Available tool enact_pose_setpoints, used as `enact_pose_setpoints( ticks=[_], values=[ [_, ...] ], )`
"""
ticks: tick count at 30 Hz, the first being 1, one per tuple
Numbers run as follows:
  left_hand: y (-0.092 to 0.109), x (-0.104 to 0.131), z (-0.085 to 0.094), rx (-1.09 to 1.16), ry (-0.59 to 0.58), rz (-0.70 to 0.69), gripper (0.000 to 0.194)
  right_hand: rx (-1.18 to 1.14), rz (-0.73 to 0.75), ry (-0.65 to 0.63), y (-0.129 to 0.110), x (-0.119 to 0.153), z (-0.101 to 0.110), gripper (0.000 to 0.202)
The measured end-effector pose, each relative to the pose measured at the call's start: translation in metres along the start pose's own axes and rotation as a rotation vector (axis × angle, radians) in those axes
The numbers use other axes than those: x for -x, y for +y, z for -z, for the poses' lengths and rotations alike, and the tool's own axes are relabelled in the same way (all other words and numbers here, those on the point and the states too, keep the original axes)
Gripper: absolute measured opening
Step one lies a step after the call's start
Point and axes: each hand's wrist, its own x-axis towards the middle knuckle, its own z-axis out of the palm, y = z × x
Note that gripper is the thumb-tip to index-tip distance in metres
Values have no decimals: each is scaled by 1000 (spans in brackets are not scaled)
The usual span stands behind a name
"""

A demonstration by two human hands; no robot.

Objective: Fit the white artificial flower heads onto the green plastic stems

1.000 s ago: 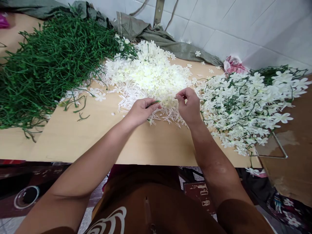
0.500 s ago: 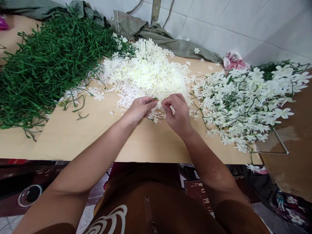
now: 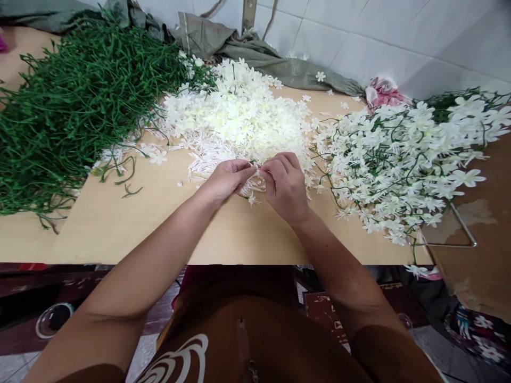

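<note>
- Green stems (image 3: 67, 101) heaped at the table's (image 3: 120, 234) left end
- Left hand (image 3: 227, 180) curled at the near edge of the petal pile (image 3: 235, 114), fingertips pinching a thin green stem (image 3: 252, 162)
- Right hand (image 3: 285, 186) just beside it, fingertips meeting the left's, pinched on something too small to tell
- Finished flower sprays (image 3: 411, 159) piled at the right

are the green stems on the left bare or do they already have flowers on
Bare: the green stems lie in a heap with no blooms on them, apart from a few loose white flowers at its right edge.
</note>
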Motion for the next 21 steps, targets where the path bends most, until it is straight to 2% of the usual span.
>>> enact_pose_setpoints(
  ticks=[6,12,16,21],
  values=[
    [4,1,4,122,-52,40,25,-36,-41,41,-4,-2,12,18],
    [3,3,5,131,-149,65,20,-8,24,51,-3,-2,10,16],
    [4,3,4,141,-133,109,11,3,14,16,-2,1,5,16],
    [3,2,2,134,-92,126,12,30,46,50,-1,2,4,17]
  ],
)
